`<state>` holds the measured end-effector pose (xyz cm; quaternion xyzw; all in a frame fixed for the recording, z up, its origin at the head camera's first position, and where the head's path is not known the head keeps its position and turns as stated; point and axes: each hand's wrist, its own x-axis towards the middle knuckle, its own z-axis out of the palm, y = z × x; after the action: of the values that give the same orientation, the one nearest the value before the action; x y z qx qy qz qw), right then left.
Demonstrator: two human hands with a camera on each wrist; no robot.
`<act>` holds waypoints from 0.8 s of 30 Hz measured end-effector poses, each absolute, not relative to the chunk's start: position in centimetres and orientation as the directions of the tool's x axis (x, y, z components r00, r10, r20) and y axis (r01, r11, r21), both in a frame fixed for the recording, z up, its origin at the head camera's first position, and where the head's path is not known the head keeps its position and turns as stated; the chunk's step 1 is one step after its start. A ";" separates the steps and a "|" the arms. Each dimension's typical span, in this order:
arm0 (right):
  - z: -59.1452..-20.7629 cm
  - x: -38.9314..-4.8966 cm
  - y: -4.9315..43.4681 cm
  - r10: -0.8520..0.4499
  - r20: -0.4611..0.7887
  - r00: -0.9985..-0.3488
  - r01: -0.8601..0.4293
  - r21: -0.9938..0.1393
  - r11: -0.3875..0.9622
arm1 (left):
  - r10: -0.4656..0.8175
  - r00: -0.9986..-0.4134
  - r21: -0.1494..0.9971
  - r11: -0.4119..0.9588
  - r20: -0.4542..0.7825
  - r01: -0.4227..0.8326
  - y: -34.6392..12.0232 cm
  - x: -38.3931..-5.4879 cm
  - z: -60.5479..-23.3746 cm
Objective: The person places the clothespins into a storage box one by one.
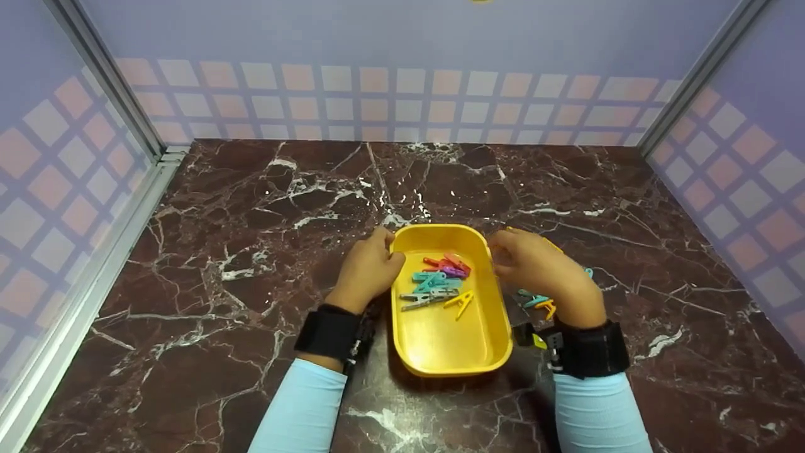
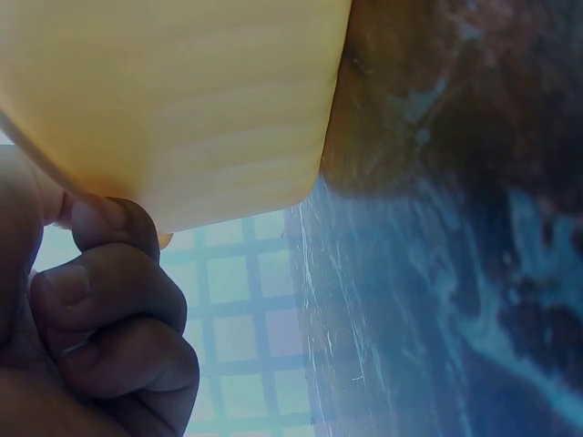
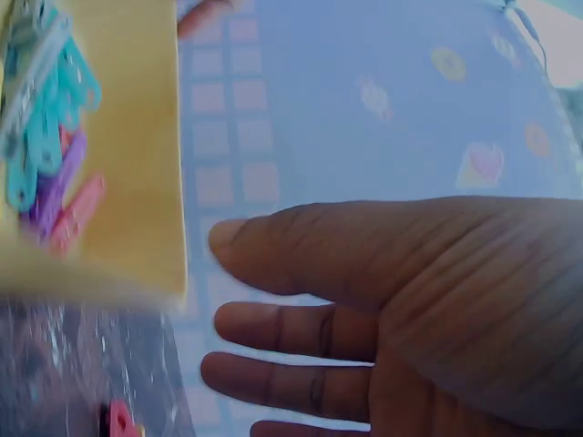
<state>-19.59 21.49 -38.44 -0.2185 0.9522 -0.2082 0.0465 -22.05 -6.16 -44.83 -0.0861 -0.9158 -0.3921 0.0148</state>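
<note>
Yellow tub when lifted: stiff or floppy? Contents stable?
The yellow tub looks fairly stiff: its moulded walls hold their shape. Probably light, given thin-looking walls. The loose clothespins inside would likely slide if tilted, since its interior looks smooth.

This looks like a small three-sided work booth: lavender panels [image 1: 402, 38] stand left, right and far, with grey metal posts [image 1: 701, 75] at the far corners. Printed squares [image 1: 374, 110] run along the panels' lower part, above a dark marble-patterned table [image 1: 207, 302]; what building surrounds it cannot be told.
</note>
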 end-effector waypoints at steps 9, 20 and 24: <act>-40.2 -20.6 25.3 -0.296 -0.190 -0.936 -0.195 -0.419 0.887 | 0.139 -0.987 0.715 0.682 0.076 0.152 -6.0 -22.1 -44.9; -42.6 -22.0 25.4 -0.305 -0.376 -0.875 -0.174 -0.343 0.923 | 0.139 -0.986 0.724 0.671 0.088 0.159 -6.1 -22.1 -44.9; -43.0 -22.3 25.2 -0.313 -0.369 -0.875 -0.183 -0.345 0.920 | 0.132 -0.988 0.719 0.679 0.076 0.145 -6.1 -22.2 -44.9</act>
<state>-22.29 25.16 -42.99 -0.1296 0.9564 -0.1516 0.2133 -22.21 -6.08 -44.93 -0.0756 -0.9163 -0.3933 0.0088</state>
